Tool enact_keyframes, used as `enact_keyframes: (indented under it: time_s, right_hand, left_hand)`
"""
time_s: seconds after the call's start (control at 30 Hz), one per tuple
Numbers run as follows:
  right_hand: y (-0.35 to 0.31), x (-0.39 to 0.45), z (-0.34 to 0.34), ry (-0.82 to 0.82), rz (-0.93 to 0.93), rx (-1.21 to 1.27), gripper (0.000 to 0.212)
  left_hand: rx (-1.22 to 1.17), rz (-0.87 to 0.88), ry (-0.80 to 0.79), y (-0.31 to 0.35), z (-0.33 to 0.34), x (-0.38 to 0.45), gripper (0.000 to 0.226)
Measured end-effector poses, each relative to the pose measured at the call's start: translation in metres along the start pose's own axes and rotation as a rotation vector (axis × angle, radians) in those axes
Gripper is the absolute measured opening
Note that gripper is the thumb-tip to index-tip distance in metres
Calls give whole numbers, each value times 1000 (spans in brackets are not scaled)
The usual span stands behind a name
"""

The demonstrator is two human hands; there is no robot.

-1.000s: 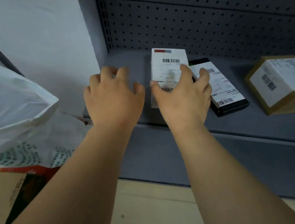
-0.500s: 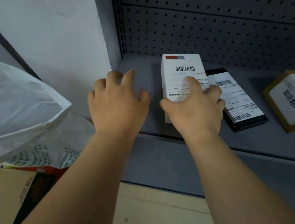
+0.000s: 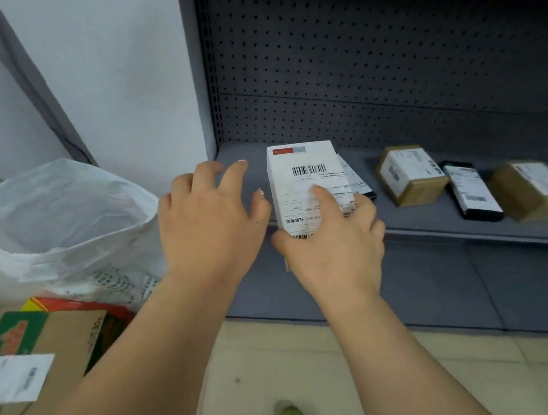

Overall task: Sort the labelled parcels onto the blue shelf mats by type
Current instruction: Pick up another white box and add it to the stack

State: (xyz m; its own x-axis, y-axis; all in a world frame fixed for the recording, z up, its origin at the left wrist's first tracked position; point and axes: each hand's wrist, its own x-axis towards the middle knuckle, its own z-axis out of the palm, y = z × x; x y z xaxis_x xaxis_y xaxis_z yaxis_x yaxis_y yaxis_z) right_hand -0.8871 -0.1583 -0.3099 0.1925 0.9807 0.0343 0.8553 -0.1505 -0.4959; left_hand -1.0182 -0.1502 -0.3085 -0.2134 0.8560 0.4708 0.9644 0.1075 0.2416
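Two hands | right hand (image 3: 335,251) pinching white parcel (image 3: 307,182), hiding black parcel (image 3: 357,183) | left hand (image 3: 211,225) fingers spread, empty

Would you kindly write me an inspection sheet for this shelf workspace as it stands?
Surface: blue shelf mat, bare at its front edge.
Job's things: white parcel stands at the left end; black parcel mostly hidden behind it; brown box, second black parcel, second brown box to its right.
Clutter: white bag, printed carton on the floor.
Grippers: right hand holds the white parcel; left hand open, empty.
Cables: nothing seen.
Surroundings: pegboard, white wall.
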Motion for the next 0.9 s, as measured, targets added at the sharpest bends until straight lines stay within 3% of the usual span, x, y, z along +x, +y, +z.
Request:
enact_keyframes:
  time_s: [0.27, 0.53, 0.7, 0.9]
  right_hand:
    - [-32, -95, -129, 121, -6, 21, 82]
    - [-76, -111, -252, 285, -43, 58, 79]
    - [-99, -90, -301, 341, -69, 71, 81]
    - [-115, -29, -328, 381, -106, 88, 82]
  left_hand:
    - [-48, 108, 84, 35, -150, -20, 51]
    - [-96, 159, 233, 58, -276, 25, 51]
    - [-85, 174, 296, 80, -312, 68, 47]
    - [-69, 194, 376, 102, -309, 128, 50]
